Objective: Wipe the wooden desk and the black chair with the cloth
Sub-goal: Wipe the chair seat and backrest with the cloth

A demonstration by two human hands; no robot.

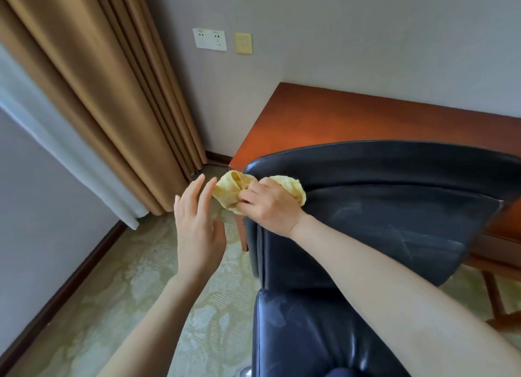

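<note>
The black leather chair (380, 221) fills the lower right, its curved back toward the wooden desk (352, 117) behind it. My right hand (267, 204) grips a bunched yellow cloth (231, 188) against the chair's upper left corner. Part of the cloth pokes out past the chair's edge to the left, and another part shows behind my knuckles. My left hand (197, 221) hovers just left of the cloth with fingers straight, its fingertips close to the fabric, holding nothing.
Brown curtains (93, 94) and a white sheer hang at the left. Wall sockets (210, 40) sit on the grey wall above the corner. Pale green patterned carpet (135, 292) covers the floor. A wooden desk leg (493, 295) stands at the right.
</note>
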